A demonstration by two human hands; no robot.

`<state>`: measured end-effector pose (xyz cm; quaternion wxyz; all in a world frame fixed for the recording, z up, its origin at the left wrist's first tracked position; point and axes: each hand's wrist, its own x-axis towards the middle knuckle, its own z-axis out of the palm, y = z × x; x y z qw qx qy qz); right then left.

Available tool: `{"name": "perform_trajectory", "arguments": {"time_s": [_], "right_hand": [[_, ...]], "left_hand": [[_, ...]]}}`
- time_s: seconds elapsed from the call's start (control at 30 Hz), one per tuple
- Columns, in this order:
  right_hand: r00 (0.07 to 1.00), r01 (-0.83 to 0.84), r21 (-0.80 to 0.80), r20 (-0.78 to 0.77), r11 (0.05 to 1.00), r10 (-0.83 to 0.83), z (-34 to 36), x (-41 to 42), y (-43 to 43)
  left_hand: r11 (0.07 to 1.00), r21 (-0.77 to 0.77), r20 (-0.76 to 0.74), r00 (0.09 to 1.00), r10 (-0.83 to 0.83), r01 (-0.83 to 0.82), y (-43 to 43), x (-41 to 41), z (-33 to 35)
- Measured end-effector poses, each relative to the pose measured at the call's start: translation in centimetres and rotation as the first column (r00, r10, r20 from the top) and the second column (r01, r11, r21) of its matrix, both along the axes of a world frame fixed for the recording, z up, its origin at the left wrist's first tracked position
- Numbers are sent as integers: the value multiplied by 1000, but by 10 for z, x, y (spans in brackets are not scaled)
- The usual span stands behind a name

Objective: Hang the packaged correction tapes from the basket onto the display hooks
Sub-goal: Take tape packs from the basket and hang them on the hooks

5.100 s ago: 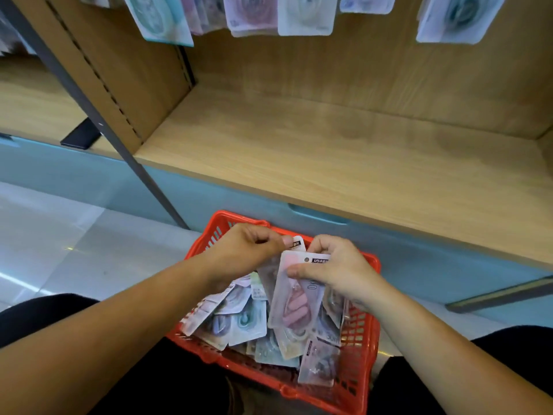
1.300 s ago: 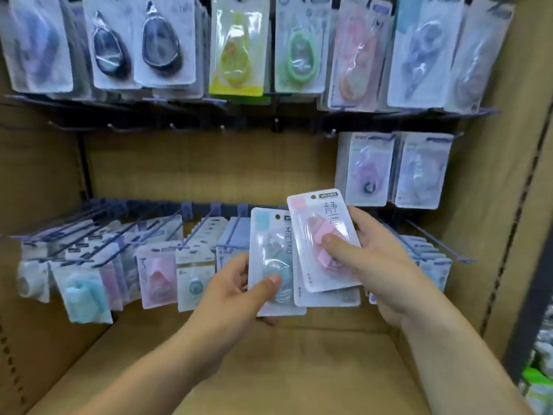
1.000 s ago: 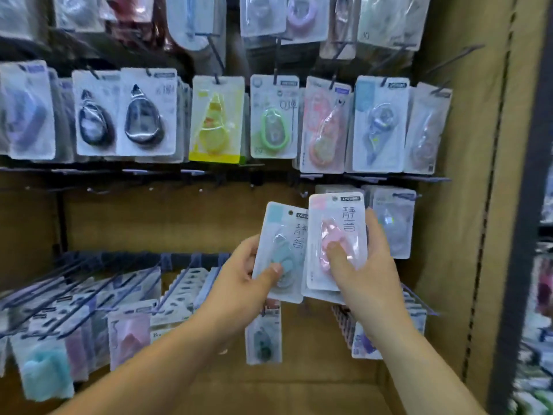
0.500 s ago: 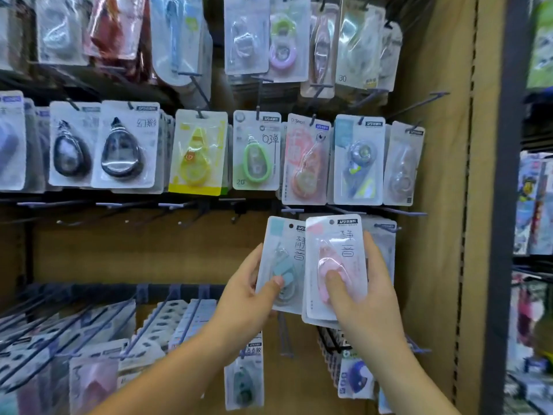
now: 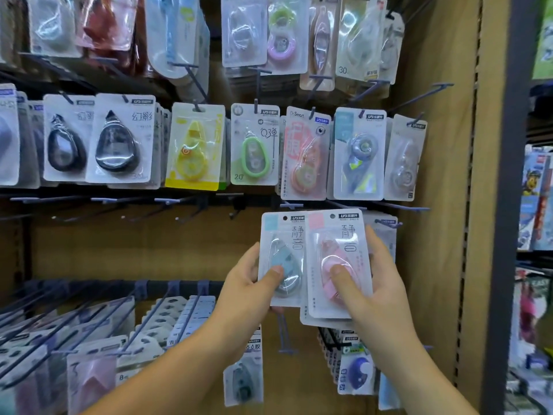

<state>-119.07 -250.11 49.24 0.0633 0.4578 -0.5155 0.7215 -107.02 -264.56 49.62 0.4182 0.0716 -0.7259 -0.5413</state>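
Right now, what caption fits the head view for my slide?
Left hand holds a blue tape pack, right hand a pink pack, before the display hooks.

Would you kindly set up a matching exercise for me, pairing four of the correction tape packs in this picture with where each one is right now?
Things:
1. pink pack
2. yellow pack
3. light blue pack
4. green pack

Places:
A. held in the left hand
B. hanging just right of the black teardrop packs
C. held in the right hand
D. hanging just left of the orange pack

Pairs: 1-C; 2-B; 3-A; 4-D
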Motion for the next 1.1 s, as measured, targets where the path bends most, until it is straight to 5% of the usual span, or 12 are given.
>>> {"name": "perform_trajectory", "arguments": {"time_s": [0.37, 0.57, 0.67, 0.77, 0.83, 1.1], "right_hand": [[999, -48, 50, -14, 998, 48, -3, -1, -4], [997, -57, 87, 60, 995, 52, -6, -2, -11], [991, -114, 71, 70, 991, 109, -3, -4, -14], [967, -230, 15, 120, 973, 226, -2, -3, -19], [946, -278, -10, 168, 961, 276, -3, -1, -23], [970, -58, -82, 229, 995, 75, -7, -15, -18]], "left_hand": [[984, 47, 116, 979, 165, -172, -35, -27, 6], [943, -160, 251, 911, 326, -293, -55, -37, 13], [867, -267, 141, 873, 467, -421, -41, -26, 5], [996, 50, 100, 993, 66, -71, -16, -9, -4], [982, 152, 129, 982, -135, 114, -8, -2, -10], [989, 151, 71, 997, 1, -11, -28, 0, 0]]}}
